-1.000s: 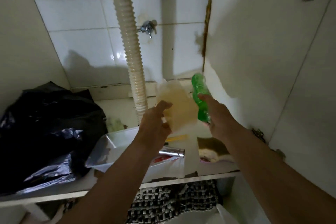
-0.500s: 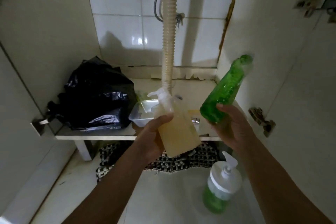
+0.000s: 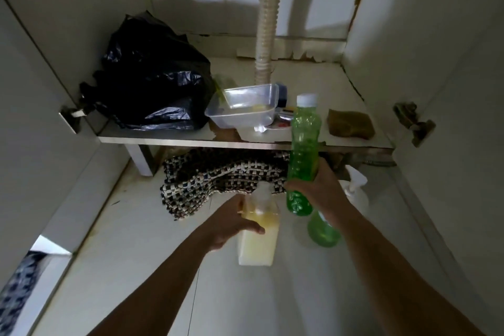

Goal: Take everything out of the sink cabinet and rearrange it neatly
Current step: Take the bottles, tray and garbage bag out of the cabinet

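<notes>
My left hand (image 3: pixel 231 224) grips a clear bottle of pale yellow liquid (image 3: pixel 257 237), upright and low over the floor in front of the cabinet. My right hand (image 3: pixel 319 191) holds a tall green bottle with a white cap (image 3: pixel 302 150) upright by its lower half. Behind my right forearm stands a green pump dispenser (image 3: pixel 324 232) on the floor. On the cabinet shelf (image 3: pixel 191 140) lie a black plastic bag (image 3: pixel 152 79), a clear plastic container (image 3: pixel 245 109) and a brown sponge (image 3: pixel 350 124).
A ribbed drain hose (image 3: pixel 266 24) comes down to the middle of the shelf. A black-and-white woven mat (image 3: pixel 218 180) lies bunched under the shelf's front edge. Both cabinet doors stand open, with a hinge (image 3: pixel 413 123) on the right wall. Small tubes lie beside the container.
Both hands have drawn the two bottles out of the cabinet and lowered them toward the floor. The green bottle has swung from tilted to upright. The view has pulled back and down.
</notes>
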Demonstrator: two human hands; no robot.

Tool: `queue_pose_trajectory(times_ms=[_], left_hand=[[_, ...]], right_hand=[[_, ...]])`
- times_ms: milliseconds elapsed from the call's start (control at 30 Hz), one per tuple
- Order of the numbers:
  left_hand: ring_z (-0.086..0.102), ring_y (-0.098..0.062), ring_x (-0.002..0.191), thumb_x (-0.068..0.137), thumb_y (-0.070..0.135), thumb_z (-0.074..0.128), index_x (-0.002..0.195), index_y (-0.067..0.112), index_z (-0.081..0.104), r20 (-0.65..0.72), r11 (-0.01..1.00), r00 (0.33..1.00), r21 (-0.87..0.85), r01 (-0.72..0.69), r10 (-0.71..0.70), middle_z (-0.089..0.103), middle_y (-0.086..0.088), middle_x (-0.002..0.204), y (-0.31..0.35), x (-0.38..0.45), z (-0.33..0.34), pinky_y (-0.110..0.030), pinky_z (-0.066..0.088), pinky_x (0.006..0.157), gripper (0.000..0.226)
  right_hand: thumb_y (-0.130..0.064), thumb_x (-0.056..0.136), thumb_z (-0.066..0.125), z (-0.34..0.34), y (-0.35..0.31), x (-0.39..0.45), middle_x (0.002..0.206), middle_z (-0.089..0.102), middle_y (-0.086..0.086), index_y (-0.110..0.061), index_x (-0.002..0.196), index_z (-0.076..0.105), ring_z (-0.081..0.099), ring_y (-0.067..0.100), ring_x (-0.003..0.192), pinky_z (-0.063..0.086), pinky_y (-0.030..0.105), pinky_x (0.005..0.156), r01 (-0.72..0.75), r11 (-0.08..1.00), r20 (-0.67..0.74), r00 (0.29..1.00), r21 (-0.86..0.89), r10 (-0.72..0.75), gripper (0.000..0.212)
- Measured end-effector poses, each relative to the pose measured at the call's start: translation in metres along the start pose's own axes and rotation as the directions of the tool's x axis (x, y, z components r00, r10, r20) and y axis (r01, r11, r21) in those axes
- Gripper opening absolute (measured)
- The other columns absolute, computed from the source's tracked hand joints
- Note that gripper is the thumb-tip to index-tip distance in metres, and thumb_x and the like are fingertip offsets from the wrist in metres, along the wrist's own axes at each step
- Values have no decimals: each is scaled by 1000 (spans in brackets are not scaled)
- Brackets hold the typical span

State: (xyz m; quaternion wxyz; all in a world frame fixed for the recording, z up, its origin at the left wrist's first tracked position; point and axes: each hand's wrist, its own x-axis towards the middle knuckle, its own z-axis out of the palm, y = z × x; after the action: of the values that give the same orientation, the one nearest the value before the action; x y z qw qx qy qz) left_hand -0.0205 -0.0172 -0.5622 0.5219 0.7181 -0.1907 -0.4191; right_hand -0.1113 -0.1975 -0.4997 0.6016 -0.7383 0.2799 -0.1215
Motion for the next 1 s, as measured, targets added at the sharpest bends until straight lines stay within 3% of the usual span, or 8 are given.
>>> queue_pose_trajectory(times_ms=[100, 200, 400, 500, 633, 733, 867, 1000], left_hand=[[58, -26, 108, 47, 17, 84, 109, 21, 51, -132, 999, 990, -5, 45, -45, 60, -6, 113, -36, 7, 6, -47, 48, 97, 71], [57, -26, 107, 46, 18, 84, 113, 22, 47, -206, 998, 977, -32, 51, -57, 58, -6, 113, -55, 11, 12, -47, 49, 94, 77], [56, -24, 105, 41, 36, 81, 115, 28, 43, -247, 997, 967, 32, 66, -56, 58, -1, 111, -72, 16, 19, -47, 50, 91, 84], [55, -24, 103, 51, 30, 81, 119, 29, 39, -250, 995, 968, 91, 47, -23, 56, 0, 111, -73, 19, 23, -40, 50, 88, 80], [57, -27, 103, 53, 30, 81, 113, 32, 36, -238, 987, 971, 154, 37, 1, 55, 1, 111, -72, 24, 29, -44, 52, 92, 75], [59, -29, 102, 57, 25, 85, 118, 27, 35, -222, 974, 975, 225, 22, 29, 56, -1, 114, -69, 29, 35, -43, 52, 91, 79], [56, -26, 103, 62, 26, 86, 126, 19, 33, -187, 943, 981, 333, 8, 57, 54, 2, 114, -67, 33, 41, -35, 50, 89, 83], [53, -19, 99, 62, 28, 88, 132, 18, 31, -133, 924, 991, 373, 79, -31, 50, 1, 118, -59, 30, 36, -29, 47, 76, 91]], right_hand=[[-6, 65, 82, 17, 48, -7, 98, 58, 1, -16, 116, 45, 60, 19, 89, 50, 31, 75, -89, 996, -41, 995, -30, 88, 64], [-6, 65, 81, 26, 85, -15, 88, 60, -2, -19, 104, 50, 60, 10, 78, 41, 21, 61, -164, 983, -50, 986, -76, 161, 52], [-8, 64, 84, 23, 130, -19, 95, 65, -3, -22, 103, 54, 62, 13, 87, 45, 21, 73, -164, 972, -44, 986, -170, 158, 52], [-9, 67, 83, 21, 139, -17, 89, 63, -5, -18, 104, 53, 58, 2, 79, 39, 4, 62, -174, 965, -70, 984, -197, 163, 49], [-10, 66, 83, 21, 148, -8, 83, 67, -1, -9, 99, 61, 62, 13, 77, 37, 7, 60, -178, 950, -134, 980, -257, 147, 40], [-8, 68, 82, 20, 144, -3, 80, 62, -6, -11, 97, 59, 58, 14, 76, 36, 10, 60, -206, 954, -175, 970, -219, 170, 37], [-11, 68, 82, 11, 142, 5, 90, 63, 0, -9, 104, 60, 56, 18, 84, 37, 20, 75, -265, 934, -226, 951, -239, 212, 43], [-8, 66, 82, 0, 131, 6, 90, 66, 1, -9, 104, 63, 63, 21, 91, 41, 21, 71, -324, 854, -111, 946, -408, 306, 43]])
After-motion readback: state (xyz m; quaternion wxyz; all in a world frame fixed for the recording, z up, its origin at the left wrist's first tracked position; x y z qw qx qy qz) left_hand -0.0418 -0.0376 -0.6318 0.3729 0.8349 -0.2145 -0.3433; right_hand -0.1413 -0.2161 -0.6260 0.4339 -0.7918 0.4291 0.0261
